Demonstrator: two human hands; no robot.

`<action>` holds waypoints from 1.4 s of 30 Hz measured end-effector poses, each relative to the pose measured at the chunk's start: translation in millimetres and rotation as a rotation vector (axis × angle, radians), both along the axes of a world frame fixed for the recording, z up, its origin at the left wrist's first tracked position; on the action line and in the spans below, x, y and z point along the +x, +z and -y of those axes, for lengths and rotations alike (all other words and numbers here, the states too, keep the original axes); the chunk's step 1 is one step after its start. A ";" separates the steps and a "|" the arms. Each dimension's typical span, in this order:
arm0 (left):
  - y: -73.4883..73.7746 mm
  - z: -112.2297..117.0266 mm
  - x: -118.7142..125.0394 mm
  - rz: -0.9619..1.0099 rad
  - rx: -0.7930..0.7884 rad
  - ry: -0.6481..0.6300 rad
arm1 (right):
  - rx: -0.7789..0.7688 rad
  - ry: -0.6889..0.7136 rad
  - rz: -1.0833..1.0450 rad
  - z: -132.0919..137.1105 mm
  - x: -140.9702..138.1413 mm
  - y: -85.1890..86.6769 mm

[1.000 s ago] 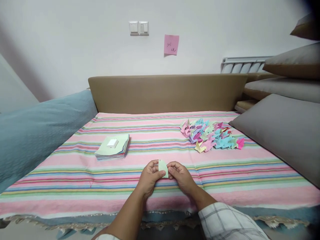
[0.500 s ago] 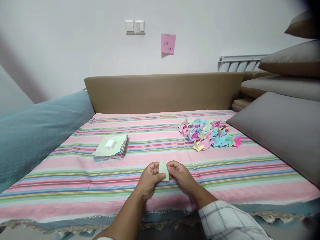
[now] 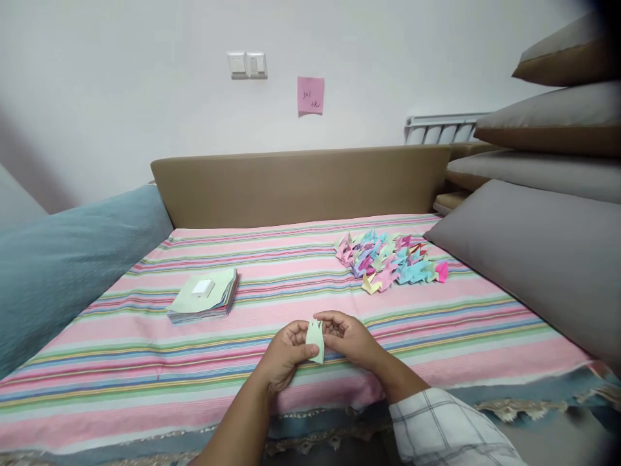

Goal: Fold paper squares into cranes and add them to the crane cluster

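Note:
A small piece of pale green folded paper [image 3: 314,338] is held upright between my hands, above the striped cloth. Its top edge splits into several narrow points. My left hand [image 3: 288,353] pinches its lower part, the thumb lying across the front and the fingers behind. From the other side my right hand [image 3: 350,338] closes on the paper's right edge, its index finger reaching over to the top points. Part of the right fingertips' grip is hidden.
A stack of coloured paper sheets [image 3: 201,303] with a small white block [image 3: 202,288] on top lies to the left. Several folded paper cranes [image 3: 383,266] cluster at the back right. Grey cushions [image 3: 533,252] border the right side, a blue cushion [image 3: 87,259] the left.
My right index finger has moved to the paper's top, and the points there stand further apart. The paper sits slightly lower in view. The camera has shifted a little to the right.

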State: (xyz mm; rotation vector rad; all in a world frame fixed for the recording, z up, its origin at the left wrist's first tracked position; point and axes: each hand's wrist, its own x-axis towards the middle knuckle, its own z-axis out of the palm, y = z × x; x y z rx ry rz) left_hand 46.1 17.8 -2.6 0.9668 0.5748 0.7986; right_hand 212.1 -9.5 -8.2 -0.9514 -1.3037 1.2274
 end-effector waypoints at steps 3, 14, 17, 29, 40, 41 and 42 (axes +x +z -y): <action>4.4 3.5 1.0 -0.024 0.013 -0.003 | 0.009 -0.046 0.028 3.8 1.8 6.1; 28.2 27.5 13.3 -0.117 0.024 0.015 | 0.161 -0.091 0.302 28.0 15.1 25.2; 33.3 31.7 16.7 -0.134 -0.016 0.039 | 0.240 -0.107 0.341 30.7 16.5 30.0; 29.5 19.7 31.5 -0.220 -0.111 0.084 | 0.501 -0.259 0.428 19.5 21.6 23.8; 10.2 -1.1 29.3 0.011 -0.283 0.113 | 0.478 -0.251 0.388 -1.7 11.8 7.0; 9.2 -2.7 28.3 0.025 -0.287 0.121 | 0.481 -0.244 0.378 -3.7 11.0 5.9; 8.3 -4.3 27.3 0.036 -0.290 0.125 | 0.489 -0.239 0.369 -5.7 10.3 5.0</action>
